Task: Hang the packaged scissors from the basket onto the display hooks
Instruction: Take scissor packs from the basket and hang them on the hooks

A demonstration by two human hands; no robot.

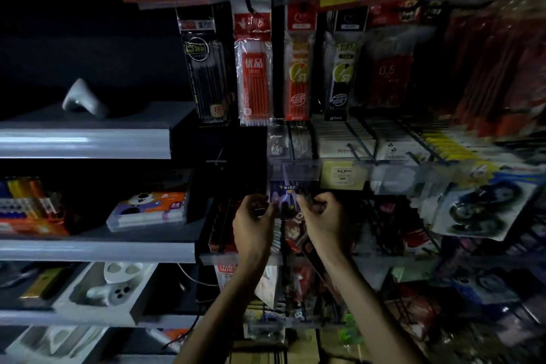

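Left hand (pixel 254 224), right hand (pixel 322 221) on upright scissors pack (pixel 288 196), blades up

Pinched upright by its side edges between left grip (pixel 254 216) and right grip (pixel 320 216): packaged scissors (pixel 286 196), a dark blue card bearing pale purple scissors, with small text on top. Reaches just under a clear tag holder (pixel 295 171).

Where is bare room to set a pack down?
Bare: the top grey shelf right of the pale object, and the middle shelf strip in front of the marker box. Crowded: the hooks around the packaged scissors that the left hand and right hand hold.
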